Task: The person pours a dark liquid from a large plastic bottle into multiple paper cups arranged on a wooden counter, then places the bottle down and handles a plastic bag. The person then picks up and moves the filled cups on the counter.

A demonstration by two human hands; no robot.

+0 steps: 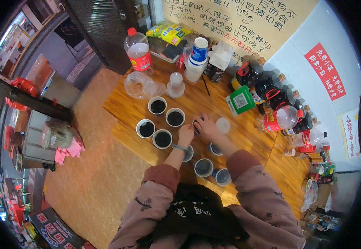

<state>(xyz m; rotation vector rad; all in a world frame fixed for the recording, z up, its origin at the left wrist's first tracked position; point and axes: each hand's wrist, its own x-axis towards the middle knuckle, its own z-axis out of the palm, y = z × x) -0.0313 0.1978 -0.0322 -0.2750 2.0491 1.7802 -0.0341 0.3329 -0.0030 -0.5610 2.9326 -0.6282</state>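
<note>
A paper cup of dark liquid (198,123) stands on the wooden table between my hands. My left hand (185,135), curled, grips its near left rim. Across its right side, the fingers of my right hand (208,125) hold the rim and hide part of the cup. Just right of it lies a round clear plastic lid (222,125). To the left are several open cups of dark liquid, among them one (162,138) close to my left wrist. Nearer my body, several cups look covered by clear lids, including one (203,167); my forearms partly hide others.
A stack of clear lids (176,85), a plastic bag (143,85) and a large bottle (138,51) stand beyond the cups. Stacked paper cups (197,56) are behind. Along the wall run a green code stand (240,100) and several dark bottles (267,84).
</note>
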